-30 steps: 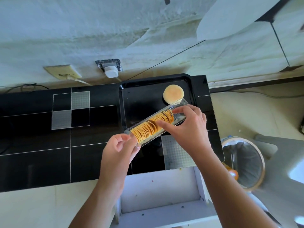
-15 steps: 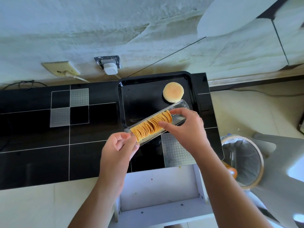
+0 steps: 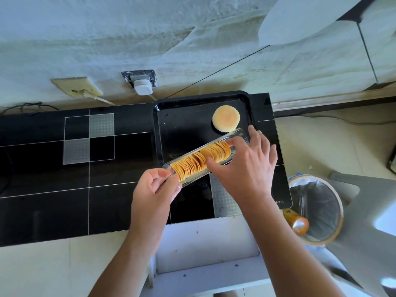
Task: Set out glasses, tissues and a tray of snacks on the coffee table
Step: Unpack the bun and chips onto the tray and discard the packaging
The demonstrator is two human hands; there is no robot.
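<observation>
A black serving tray (image 3: 182, 108) lies on the black coffee table (image 3: 53, 202) against the wall. One round pale biscuit (image 3: 226, 121) sits in the tray's far right corner. A clear plastic sleeve (image 3: 241, 135) filled with a row of thin yellow crisps (image 3: 192, 165) is held slanted over the tray's near edge. My left hand (image 3: 155, 194) pinches the sleeve's near end. My right hand (image 3: 246, 168) reaches into the sleeve, thumb and forefinger closed around part of the crisp stack near its far end.
A lined waste bin (image 3: 317, 209) stands on the floor at the right, with an orange tube (image 3: 296, 222) beside it. A white stool or shelf (image 3: 205, 249) is below the table's front edge. Wall sockets and a white plug (image 3: 141, 89) are behind the table.
My right hand has shifted slightly along the sleeve and its fingers have spread wider around the crisps. The sleeve and my left hand stay almost where they were.
</observation>
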